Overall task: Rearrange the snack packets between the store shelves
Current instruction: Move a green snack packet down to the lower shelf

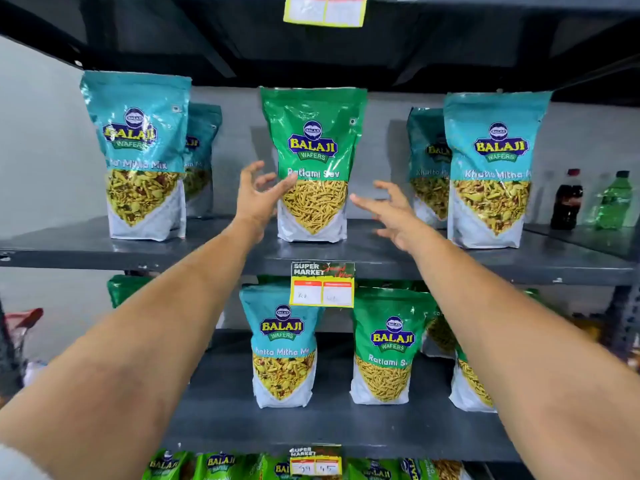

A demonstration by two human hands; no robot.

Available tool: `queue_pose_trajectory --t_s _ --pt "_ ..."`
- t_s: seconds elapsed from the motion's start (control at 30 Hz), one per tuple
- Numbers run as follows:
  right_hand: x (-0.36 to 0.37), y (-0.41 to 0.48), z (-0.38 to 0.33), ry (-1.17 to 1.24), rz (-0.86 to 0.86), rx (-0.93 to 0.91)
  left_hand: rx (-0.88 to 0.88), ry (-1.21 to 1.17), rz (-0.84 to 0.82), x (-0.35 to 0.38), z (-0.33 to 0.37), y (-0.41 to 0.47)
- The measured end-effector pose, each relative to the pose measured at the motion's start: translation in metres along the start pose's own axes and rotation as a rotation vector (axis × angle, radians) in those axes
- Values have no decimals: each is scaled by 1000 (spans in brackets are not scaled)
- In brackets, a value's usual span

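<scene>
A green Ratlami Sev packet [313, 161] stands upright in the middle of the upper shelf [221, 252]. My left hand [258, 194] is open just left of it, fingers spread, fingertips near its front. My right hand [394, 213] is open to its right, apart from it. Teal Khatta Mitha Mix packets stand left [138, 154] and right [495, 168] on the same shelf, each with another behind. On the lower shelf [221, 424] stand a teal packet [282, 348] and a green Ratlami Sev packet [386, 348].
A dark cola bottle [568, 199] and a green bottle [613, 202] stand at the far right of the upper shelf. Price tags [322, 285] hang from the shelf edges. More green packets [221, 465] fill the bottom shelf. A shelf board overhangs above.
</scene>
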State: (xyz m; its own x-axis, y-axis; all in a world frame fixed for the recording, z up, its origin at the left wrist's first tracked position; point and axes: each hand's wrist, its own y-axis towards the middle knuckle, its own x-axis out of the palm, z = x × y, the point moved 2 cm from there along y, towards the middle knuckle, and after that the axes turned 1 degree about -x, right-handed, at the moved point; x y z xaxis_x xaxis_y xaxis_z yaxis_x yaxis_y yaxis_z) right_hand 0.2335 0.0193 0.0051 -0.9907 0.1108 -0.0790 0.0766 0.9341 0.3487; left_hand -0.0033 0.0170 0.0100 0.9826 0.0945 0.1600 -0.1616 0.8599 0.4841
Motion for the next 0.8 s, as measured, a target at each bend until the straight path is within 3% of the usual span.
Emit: queue_pose_trajectory --t_s 0.2,0.3,0.37,0.8 --pt "23 27 16 -53 -145 -19 60 182 65 4 -24 18" --pt "26 40 18 -19 -183 -45 10 249 -14 -2 -33 26" --pt "30 46 21 -19 -220 -50 -30 233 -74 -1 -38 29" --pt "43 31 -3 12 -215 -155 -1 141 -36 -21 -11 13"
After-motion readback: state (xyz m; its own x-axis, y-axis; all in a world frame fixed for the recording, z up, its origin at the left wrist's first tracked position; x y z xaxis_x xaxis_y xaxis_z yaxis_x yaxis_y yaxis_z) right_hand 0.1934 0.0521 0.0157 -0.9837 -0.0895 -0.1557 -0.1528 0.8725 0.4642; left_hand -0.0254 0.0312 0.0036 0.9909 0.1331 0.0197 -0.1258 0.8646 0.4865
